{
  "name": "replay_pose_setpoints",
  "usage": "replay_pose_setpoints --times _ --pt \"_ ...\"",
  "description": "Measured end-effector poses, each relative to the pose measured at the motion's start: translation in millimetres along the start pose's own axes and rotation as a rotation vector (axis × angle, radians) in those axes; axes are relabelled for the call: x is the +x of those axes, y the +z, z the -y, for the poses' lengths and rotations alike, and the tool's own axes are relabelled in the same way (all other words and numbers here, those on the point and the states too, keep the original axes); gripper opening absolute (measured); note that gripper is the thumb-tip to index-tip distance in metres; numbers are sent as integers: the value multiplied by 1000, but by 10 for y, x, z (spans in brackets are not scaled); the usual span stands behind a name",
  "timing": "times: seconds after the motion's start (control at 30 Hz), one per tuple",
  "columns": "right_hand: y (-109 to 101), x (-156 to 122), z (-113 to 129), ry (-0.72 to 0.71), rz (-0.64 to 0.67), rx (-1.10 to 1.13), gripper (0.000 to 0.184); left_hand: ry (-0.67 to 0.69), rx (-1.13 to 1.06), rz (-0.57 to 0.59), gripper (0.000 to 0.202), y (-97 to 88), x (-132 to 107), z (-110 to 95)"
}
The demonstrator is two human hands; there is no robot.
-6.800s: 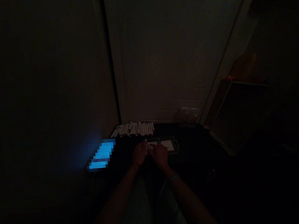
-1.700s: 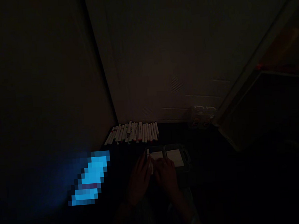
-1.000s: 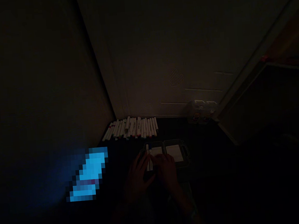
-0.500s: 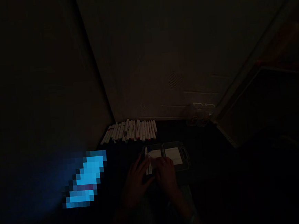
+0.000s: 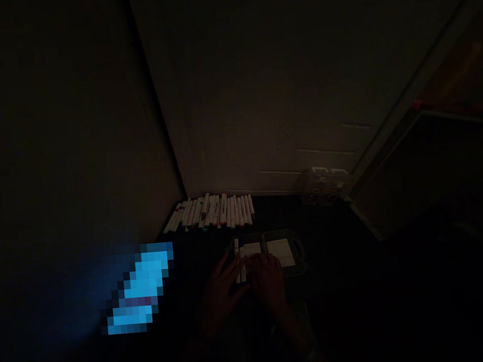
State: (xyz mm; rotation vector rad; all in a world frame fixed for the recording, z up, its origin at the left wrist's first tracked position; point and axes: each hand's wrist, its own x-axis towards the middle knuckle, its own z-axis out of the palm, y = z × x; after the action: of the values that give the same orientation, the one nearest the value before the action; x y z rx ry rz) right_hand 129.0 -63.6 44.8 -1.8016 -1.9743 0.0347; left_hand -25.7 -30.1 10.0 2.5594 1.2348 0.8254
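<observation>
Two white markers (image 5: pixel 240 259) lie side by side at the left end of a shallow open case (image 5: pixel 297 249), which sits on the dark floor (image 5: pixel 337 285) in very dim light. The left hand (image 5: pixel 221 294) rests at the case's left edge, fingers spread toward the markers. The right hand (image 5: pixel 268 279) lies over the case's near side, just right of them. Whether either grip is closed on a marker I cannot tell; too dark.

Judgement: the markers look light, stiff and smooth-barrelled, so likely to roll. They are best pinched mid-barrel between thumb and forefinger, clear of the caps. The case looks like thin plastic, light enough to slide if pushed; its handle at the right end is the place to hold it.

A row of loose markers (image 5: pixel 210 211) lies further off by the wall (image 5: pixel 259 90). A blue glowing patch (image 5: pixel 139 289) sits well to the left.
</observation>
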Motion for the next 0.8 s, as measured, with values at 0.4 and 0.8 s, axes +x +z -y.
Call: replay_pose_setpoints --times 0.4,0.8 --pt "-8 4 32 7 -12 -12 50 1 8 10 58 -28 -13 -31" --pt "7 11 18 5 -8 2 33 -20 -10 -30 48 71 -73 39"
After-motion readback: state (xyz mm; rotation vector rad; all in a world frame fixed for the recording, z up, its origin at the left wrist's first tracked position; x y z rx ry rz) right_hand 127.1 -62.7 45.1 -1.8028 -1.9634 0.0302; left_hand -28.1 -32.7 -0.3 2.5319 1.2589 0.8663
